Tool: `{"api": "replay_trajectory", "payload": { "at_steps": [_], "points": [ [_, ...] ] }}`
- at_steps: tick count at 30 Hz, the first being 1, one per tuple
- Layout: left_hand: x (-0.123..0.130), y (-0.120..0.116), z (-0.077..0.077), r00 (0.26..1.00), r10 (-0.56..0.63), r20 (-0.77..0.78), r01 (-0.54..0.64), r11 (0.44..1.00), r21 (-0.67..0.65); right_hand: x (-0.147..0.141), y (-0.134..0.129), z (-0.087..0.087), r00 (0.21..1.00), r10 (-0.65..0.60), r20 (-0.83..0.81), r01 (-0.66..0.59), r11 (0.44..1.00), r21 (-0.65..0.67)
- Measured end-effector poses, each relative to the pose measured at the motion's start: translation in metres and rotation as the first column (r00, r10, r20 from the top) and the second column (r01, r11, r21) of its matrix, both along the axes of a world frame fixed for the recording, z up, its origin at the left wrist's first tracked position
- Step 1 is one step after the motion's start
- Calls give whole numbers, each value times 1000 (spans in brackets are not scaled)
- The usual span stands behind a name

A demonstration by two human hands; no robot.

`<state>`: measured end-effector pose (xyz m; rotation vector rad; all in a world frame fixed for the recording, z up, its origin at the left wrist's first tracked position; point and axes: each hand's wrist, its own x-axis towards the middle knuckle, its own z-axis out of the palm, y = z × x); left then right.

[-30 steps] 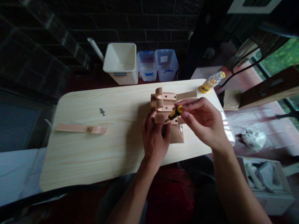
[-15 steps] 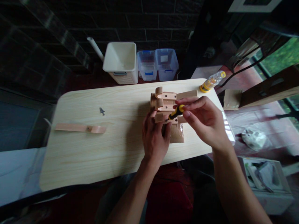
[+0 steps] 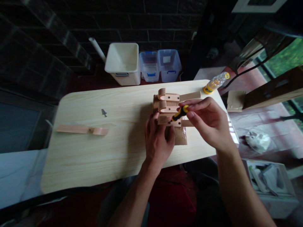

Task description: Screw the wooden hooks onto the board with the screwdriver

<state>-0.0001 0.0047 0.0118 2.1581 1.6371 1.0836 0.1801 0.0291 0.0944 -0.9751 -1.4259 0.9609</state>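
Observation:
A yellow-and-black screwdriver (image 3: 180,113) is pinched by its handle in the fingers of my right hand (image 3: 209,123). Its tip points down and left at a screw hole in the nearest wooden hook piece (image 3: 175,123). My left hand (image 3: 158,138) wraps its fingers round the left end of that piece, holding it. Two more hook pieces, the middle one (image 3: 167,109) and the far one (image 3: 170,97), lie parallel behind it, with dark screws or holes in them. Beneath them is a brown block (image 3: 181,138), apparently covered in clear film, partly hidden by my hands.
On the table (image 3: 82,164), a loose wooden hook piece (image 3: 81,129) and several screws (image 3: 103,112) lie to the left. A clear bottle with yellow ends (image 3: 216,83) stands at the far right corner. Beyond the far edge are a white bin (image 3: 122,63) and two clear boxes.
The screwdriver stays at the same hole, with its handle turned only slightly in my right fingers. My left hand keeps its hold, its thumb shifted a little to the right.

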Motion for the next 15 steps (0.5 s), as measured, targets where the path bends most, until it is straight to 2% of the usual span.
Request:
{"api": "replay_trajectory", "payload": {
  "at_steps": [7, 15],
  "points": [
    [2, -1, 1, 1000, 26, -1, -26, 999, -37, 1, 1, -1, 1000, -10, 16, 10, 1000, 1],
    [7, -6, 2, 989, 106, -102, -107, 994, -6, 1, 2, -3, 1000, -12, 16, 12, 1000, 11]
  ]
}}
